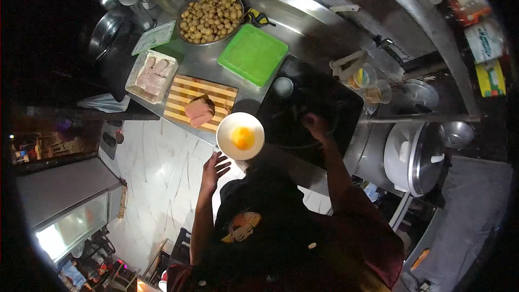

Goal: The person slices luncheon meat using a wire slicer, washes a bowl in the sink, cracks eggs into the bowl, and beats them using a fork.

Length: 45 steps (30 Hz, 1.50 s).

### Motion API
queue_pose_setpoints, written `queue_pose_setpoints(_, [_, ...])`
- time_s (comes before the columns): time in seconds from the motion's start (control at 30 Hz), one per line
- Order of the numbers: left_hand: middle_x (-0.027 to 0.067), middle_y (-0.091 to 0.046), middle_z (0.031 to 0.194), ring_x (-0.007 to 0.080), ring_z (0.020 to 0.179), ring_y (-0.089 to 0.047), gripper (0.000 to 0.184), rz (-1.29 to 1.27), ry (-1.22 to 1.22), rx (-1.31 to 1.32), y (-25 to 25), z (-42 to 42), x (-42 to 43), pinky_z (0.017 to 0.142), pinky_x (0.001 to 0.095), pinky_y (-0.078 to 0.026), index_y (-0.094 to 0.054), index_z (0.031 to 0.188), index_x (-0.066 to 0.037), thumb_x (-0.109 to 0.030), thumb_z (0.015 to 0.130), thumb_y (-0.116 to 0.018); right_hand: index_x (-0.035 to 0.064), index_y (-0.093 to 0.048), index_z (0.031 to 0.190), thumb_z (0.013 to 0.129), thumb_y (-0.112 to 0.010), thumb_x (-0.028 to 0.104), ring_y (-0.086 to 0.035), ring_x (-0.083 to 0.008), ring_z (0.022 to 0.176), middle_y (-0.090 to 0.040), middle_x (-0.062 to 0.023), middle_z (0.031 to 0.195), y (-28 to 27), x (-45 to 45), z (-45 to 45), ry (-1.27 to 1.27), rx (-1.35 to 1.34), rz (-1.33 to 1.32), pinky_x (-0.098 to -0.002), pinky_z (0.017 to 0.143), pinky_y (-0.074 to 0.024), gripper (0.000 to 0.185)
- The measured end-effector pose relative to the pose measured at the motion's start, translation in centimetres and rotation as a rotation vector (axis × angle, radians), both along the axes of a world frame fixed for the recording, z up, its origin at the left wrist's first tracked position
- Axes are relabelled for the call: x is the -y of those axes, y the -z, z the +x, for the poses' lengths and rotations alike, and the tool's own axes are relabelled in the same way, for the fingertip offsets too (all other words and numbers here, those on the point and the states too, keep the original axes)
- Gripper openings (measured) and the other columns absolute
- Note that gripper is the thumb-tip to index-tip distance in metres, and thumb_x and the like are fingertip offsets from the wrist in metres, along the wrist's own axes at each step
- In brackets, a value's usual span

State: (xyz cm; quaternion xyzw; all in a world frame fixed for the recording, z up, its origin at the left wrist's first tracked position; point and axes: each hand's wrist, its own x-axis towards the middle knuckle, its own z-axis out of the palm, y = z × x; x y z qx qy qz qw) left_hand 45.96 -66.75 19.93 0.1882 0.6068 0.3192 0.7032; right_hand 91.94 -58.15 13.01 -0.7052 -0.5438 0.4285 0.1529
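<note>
A white bowl [223, 141] with cracked egg in it stands at the counter's front edge. My left hand [215, 168] is just below the bowl's left side, its fingers spread and nothing in them. Over the black cooktop [338, 100] is my right hand [315, 124]; it is dark, and its fingers and anything they hold are hard to make out. Sliced pink meat [199, 112] lies on the striped wooden board [219, 91] left of the bowl. A small round whitish item [283, 86] rests on the cooktop's upper left part.
A tray [130, 84] of meat pieces sits left of the board. Behind are a green lid [253, 54] and a bowl of small round potato-like items [211, 19]. Plastic cups [367, 75] stand right of the cooktop, with a large white cooker [403, 154] farther right.
</note>
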Motion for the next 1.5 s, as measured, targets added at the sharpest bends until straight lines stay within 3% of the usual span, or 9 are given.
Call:
queue_pose_setpoints(0.1, [0.0233,-0.063,0.13,0.0347,0.113,-0.067,0.079,-0.061,-0.064,-0.047,0.3,-1.0,1.4,0.098,0.0439,-0.055,-0.045,0.143,0.007,-0.06,0.101,-0.049,0.0054,-0.066,0.124,0.097,-0.065,0.03,-0.069,-0.0288,0.103,-0.072,-0.0161,0.109,2.1,-1.8,0.0,0.159,0.136,-0.006,-0.0431,0.091,-0.0521,0.037])
queue_pose_setpoints(0.27, [0.0146,-0.07,0.111,0.0267,0.104,-0.07,0.044,-0.04,-0.335,-0.073,3.0,-4.5,8.5,0.092,0.0386,-0.057,-0.061,0.126,0.003,-0.03,0.097,-0.068,0.0045,-0.066,0.124,0.097,-0.065,0.029,-0.068,-0.0279,0.101,-0.071,-0.0156,0.107,9.4,-6.5,-3.8,0.203,0.128,-0.041,-0.0426,0.088,-0.0525,0.036])
queue_pose_setpoints(0.4, [0.0158,-0.071,0.114,0.0238,0.105,-0.07,0.045,-0.23,-0.513,-0.16,3.4,-4.6,13.2,0.093,0.0369,-0.057,-0.06,0.129,0.005,-0.026,0.098,-0.067,0.0037,-0.065,0.123,0.098,-0.065,0.029,-0.068,-0.0272,0.099,-0.07,-0.0153,0.106,16.6,-10.1,-8.4,0.171,0.069,-0.137,-0.0422,0.086,-0.0528,0.036])
queue_pose_setpoints(0.57, [0.0177,-0.07,0.122,0.026,0.112,-0.068,0.048,-0.204,-0.317,-0.304,3.7,-2.0,18.5,0.097,0.0398,-0.054,-0.056,0.136,0.006,-0.028,0.101,-0.057,0.0027,-0.065,0.123,0.098,-0.065,0.028,-0.068,-0.0263,0.097,-0.07,-0.0148,0.104,24.3,-13.8,-12.6,0.23,0.128,-0.213,-0.0417,0.084,-0.0531,0.035])
queue_pose_setpoints(0.67, [0.0192,-0.07,0.122,0.0276,0.113,-0.068,0.05,-0.316,-0.584,-0.153,2.8,0.5,19.9,0.097,0.0402,-0.054,-0.052,0.139,0.007,-0.024,0.099,-0.058,0.0021,-0.065,0.122,0.098,-0.064,0.027,-0.067,-0.0258,0.096,-0.069,-0.0145,0.102,28.1,-15.3,-13.8,0.301,0.162,-0.224,-0.0414,0.083,-0.0534,0.035])
queue_pose_setpoints(0.83, [0.0227,-0.07,0.118,0.0286,0.109,-0.07,0.055,-0.398,-0.545,-0.143,2.5,3.4,19.2,0.093,0.0385,-0.056,-0.05,0.137,0.013,-0.025,0.099,-0.061,0.0012,-0.064,0.122,0.098,-0.064,0.026,-0.067,-0.0249,0.094,-0.068,-0.0141,0.1,31.6,-14.8,-13.4,0.447,0.106,-0.192,-0.0409,0.081,-0.0537,0.034])
queue_pose_setpoints(1.2, [0.0214,-0.071,0.118,0.0286,0.112,-0.069,0.049,-0.093,-0.43,-0.275,0.8,0.6,17.0,0.096,0.0399,-0.055,-0.055,0.136,0.008,-0.027,0.102,-0.056,-0.001,-0.063,0.12,0.099,-0.063,0.024,-0.066,-0.0229,0.089,-0.066,-0.0131,0.096,22.4,-4.0,-6.9,0.85,-0.716,-0.017,-0.0399,0.076,-0.0546,0.033])
queue_pose_setpoints(1.4, [0.019,-0.073,0.113,0.0254,0.107,-0.07,0.045,0.13,-0.364,-0.331,-0.2,1.3,15.3,0.092,0.038,-0.055,-0.062,0.131,0.006,-0.029,0.104,-0.059,0.0017,-0.063,0.104,0.104,-0.054,0.024,-0.066,-0.02,0.066,-0.065,-0.0134,0.079,10.6,2.5,-4.2,0.468,-0.615,-0.22,-0.0325,0.058,-0.0547,0.024])
queue_pose_setpoints(1.5, [0.0164,-0.074,0.111,0.0227,0.105,-0.07,0.038,0.314,-0.257,-0.336,-1.8,3.7,13.2,0.092,0.0358,-0.054,-0.065,0.128,0.005,-0.024,0.104,-0.058,-0.0018,-0.064,0.109,0.105,-0.055,0.024,-0.066,-0.018,0.059,-0.066,-0.0086,0.074,-0.8,5.4,-5.3,0.277,-0.461,0.011,-0.031,0.055,-0.0551,0.028])
